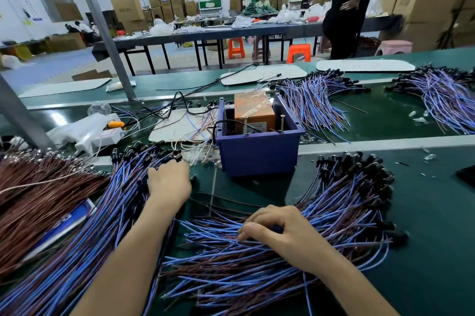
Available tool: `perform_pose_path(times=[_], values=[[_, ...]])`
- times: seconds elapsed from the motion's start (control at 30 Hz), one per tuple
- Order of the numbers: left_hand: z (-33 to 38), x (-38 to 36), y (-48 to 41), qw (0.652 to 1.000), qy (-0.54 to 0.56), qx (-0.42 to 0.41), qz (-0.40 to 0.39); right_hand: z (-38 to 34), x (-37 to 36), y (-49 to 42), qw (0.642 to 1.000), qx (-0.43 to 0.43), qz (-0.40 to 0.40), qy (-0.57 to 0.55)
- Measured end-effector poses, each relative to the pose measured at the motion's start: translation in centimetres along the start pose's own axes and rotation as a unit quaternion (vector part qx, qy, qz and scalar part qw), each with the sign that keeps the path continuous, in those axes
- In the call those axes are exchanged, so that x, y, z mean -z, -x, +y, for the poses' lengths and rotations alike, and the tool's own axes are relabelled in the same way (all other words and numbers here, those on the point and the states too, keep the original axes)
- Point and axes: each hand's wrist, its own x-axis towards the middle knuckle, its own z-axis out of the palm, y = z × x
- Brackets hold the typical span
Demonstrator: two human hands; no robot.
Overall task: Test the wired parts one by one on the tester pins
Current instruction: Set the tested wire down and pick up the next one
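Observation:
A blue plastic tester box (257, 153) stands mid-bench with an orange unit (253, 110) inside and two upright screw pins (245, 124) on its rim. A fan of blue-and-brown wired parts with black caps (108, 202) lies to its left. My left hand (169, 179) reaches into that pile's capped ends, fingertips hidden among the caps. A second pile of wired parts (339, 205) spreads on the right. My right hand (277, 231) rests on its bare wire ends, fingers curled and pinching some wires.
A bundle of brown wires (38, 195) lies at far left. More wired parts (316, 100) are heaped beyond the box. A white power strip (102, 133) and black cables sit left of the box. A grey post (108, 33) rises behind. A person stands at the back right.

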Motion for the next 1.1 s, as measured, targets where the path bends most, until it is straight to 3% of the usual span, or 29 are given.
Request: perform_pose_path(times=[0.13,0.33,0.47,0.57,0.67,0.73,0.93,1.0,1.1], values=[[-0.1,0.8,-0.4,0.995,0.089,0.006,0.045,0.0,0.1,0.0,0.999,-0.003,0.027,-0.022],[0.1,-0.5,-0.2,0.999,-0.042,-0.009,0.008,0.2,0.1,0.0,0.999,-0.002,0.028,-0.032],[0.3,0.3,-0.2,0.994,0.101,-0.004,0.042,0.5,0.1,-0.2,0.999,0.003,0.032,-0.039],[0.6,2.2,0.7,0.938,0.342,-0.051,-0.005,0.6,0.1,-0.3,0.998,0.024,0.038,-0.054],[1.8,4.5,2.9,0.814,0.549,-0.16,-0.105,0.7,0.2,-0.3,0.995,0.043,0.041,-0.083],[3.2,5.0,4.5,0.768,0.591,-0.203,-0.143,0.7,0.2,-0.4,0.992,0.051,0.047,-0.109],[4.6,5.2,5.8,0.749,0.599,-0.214,-0.182,0.8,0.6,-0.4,0.979,0.082,0.121,-0.138],[4.4,5.2,5.6,0.747,0.6,-0.216,-0.19,0.8,0.9,-0.4,0.961,0.092,0.197,-0.171],[3.8,5.1,5.0,0.779,0.552,-0.232,-0.187,0.6,1.5,-0.6,0.914,0.095,0.359,-0.161]])
